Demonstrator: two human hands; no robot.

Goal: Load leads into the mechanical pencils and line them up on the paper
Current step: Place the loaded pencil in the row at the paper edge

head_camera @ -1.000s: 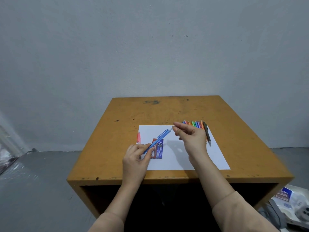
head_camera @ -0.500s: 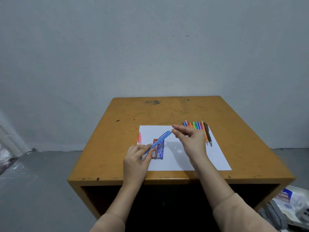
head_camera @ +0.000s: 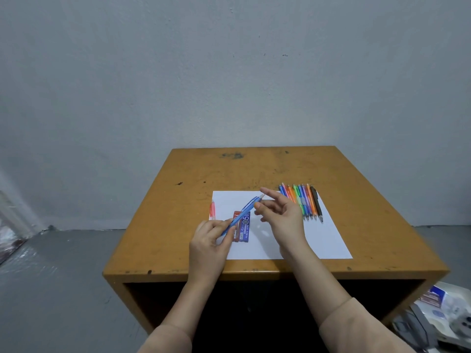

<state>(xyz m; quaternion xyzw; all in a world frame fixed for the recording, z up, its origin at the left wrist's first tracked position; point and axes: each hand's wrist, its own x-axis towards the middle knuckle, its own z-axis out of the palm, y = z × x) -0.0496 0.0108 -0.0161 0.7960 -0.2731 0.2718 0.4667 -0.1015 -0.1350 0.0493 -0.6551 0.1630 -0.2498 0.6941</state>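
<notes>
Lets go of the pinch held a moment earlier at the upper end of the blue mechanical pencil (head_camera: 243, 212), which slants across mid-frame above the lead cases (head_camera: 243, 229). Seems well along: has one pencil apparently mid-loading, a row of coloured pencils (head_camera: 302, 203) lined up at the upper right of the paper (head_camera: 321, 243), and one red pencil (head_camera: 212, 209) at the paper's left edge. Grips the blue pencil's lower end in the curled left hand (head_camera: 209, 247). Spreads the right hand (head_camera: 284, 219), forefinger just beside the cap, contact unclear. Works on the bench (head_camera: 254, 171).
</notes>
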